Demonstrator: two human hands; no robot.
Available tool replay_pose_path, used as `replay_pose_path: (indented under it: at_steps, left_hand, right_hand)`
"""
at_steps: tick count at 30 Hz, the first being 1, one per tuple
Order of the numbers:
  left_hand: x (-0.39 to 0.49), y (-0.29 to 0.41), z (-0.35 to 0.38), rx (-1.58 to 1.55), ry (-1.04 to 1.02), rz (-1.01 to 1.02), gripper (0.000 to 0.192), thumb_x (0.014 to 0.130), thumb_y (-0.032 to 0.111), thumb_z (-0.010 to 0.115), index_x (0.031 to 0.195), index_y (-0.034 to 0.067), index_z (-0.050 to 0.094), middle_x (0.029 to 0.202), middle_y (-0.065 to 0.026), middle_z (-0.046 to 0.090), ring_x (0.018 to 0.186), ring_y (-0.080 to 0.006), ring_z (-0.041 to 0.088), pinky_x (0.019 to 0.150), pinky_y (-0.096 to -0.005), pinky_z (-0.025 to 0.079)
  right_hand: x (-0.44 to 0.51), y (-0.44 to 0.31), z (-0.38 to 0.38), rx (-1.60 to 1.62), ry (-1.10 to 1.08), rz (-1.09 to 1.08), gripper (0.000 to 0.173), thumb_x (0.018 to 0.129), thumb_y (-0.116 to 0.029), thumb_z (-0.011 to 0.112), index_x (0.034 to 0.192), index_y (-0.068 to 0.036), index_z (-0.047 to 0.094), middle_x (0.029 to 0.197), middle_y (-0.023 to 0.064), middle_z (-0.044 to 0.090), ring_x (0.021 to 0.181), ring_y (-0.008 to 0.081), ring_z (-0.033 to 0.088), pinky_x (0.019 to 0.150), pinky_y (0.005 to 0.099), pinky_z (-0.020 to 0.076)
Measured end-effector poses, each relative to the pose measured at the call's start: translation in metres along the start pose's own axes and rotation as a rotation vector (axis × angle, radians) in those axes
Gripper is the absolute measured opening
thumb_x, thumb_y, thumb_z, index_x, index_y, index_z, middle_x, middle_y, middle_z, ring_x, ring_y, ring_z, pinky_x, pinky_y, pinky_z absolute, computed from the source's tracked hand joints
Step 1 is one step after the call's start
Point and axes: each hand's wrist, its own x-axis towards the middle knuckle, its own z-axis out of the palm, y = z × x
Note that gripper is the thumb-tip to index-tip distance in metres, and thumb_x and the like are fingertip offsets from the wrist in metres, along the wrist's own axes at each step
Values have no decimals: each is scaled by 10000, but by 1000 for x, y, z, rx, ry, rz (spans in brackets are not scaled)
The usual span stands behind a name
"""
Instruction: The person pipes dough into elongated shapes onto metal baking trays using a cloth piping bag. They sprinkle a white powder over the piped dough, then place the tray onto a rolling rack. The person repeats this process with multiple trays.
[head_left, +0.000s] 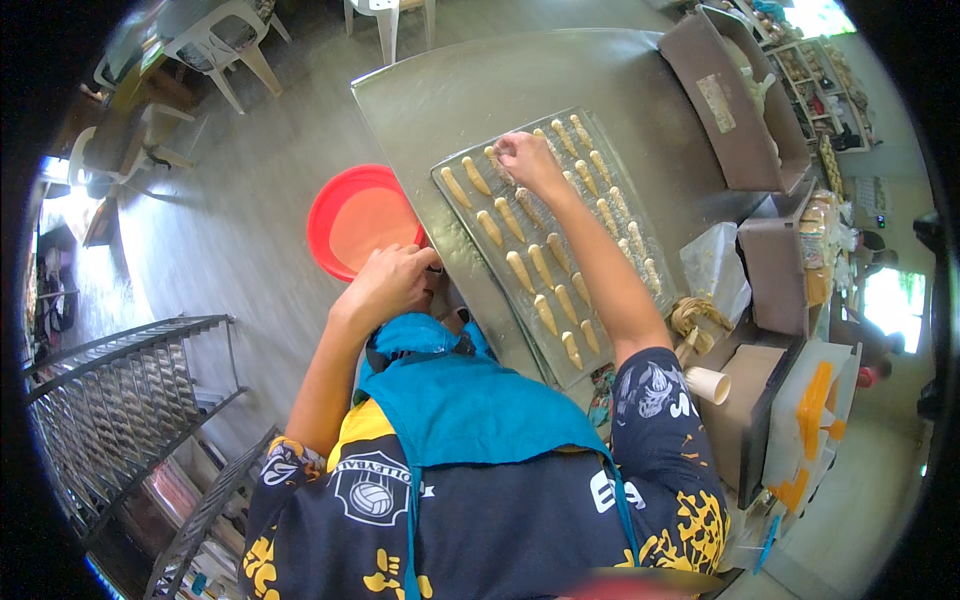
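Note:
My left hand (394, 277) is closed at the near rim of a round red plastic basin (330, 196), beside the table's edge. The basin has a smooth, paler orange inside surface. Over the upper part of a metal baking tray (559, 365), my right hand (531, 163) has its fingers bunched together; anything inside them is hidden. Rows of finger-shaped dough pieces (518, 271) lie on the tray. Those on the left look plain and smooth, while the pieces towards the right (636, 238) carry a pale, crumbly coating.
The tray rests on a metal-topped table (457, 97). Brown plastic crates (694, 112) stand along the right, near a clear plastic bag (716, 262) and a crumpled cloth (697, 319). A metal rack (135, 405) is at lower left; white plastic chairs (225, 45) are beyond.

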Motion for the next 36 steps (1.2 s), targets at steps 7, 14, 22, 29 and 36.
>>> replay_pose_path:
  at_steps: [7,14,22,29,36]
  left_hand:
    - [-6,4,6,13,13,43,228,764,55,527,972,53,620,859,-151,639,852,-342,594,735,-454,473]
    - [5,18,18,10,-43,119,240,760,46,508,970,63,623,829,-148,634,857,-332,594,727,-444,476]
    - [7,40,33,55,-80,267,188,810,55,479,944,59,610,880,-136,636,862,-327,599,750,-433,475]
    - [3,49,39,17,-110,308,223,783,6,474,964,47,599,920,-147,650,873,-342,603,748,-435,478]
    - [-12,49,38,4,-100,262,179,827,46,472,948,44,604,909,-158,648,859,-340,610,741,-434,481]
  right_hand:
    - [-38,-19,-6,8,-166,70,220,724,-88,580,912,-45,686,812,152,674,755,263,659,726,342,514]
    - [-146,-16,-40,-36,-259,256,200,707,-70,591,879,-60,694,823,179,658,773,308,644,733,373,507]
    - [-262,-6,-63,-90,-189,454,171,715,-81,598,856,-54,692,825,190,651,784,349,635,735,412,505]
    - [-331,-8,-72,-99,-161,573,159,722,-87,608,856,-60,690,794,190,647,780,347,634,722,405,505]
    - [-323,-31,-56,14,-139,567,153,706,-85,619,844,-56,678,816,173,654,775,328,635,713,381,504]
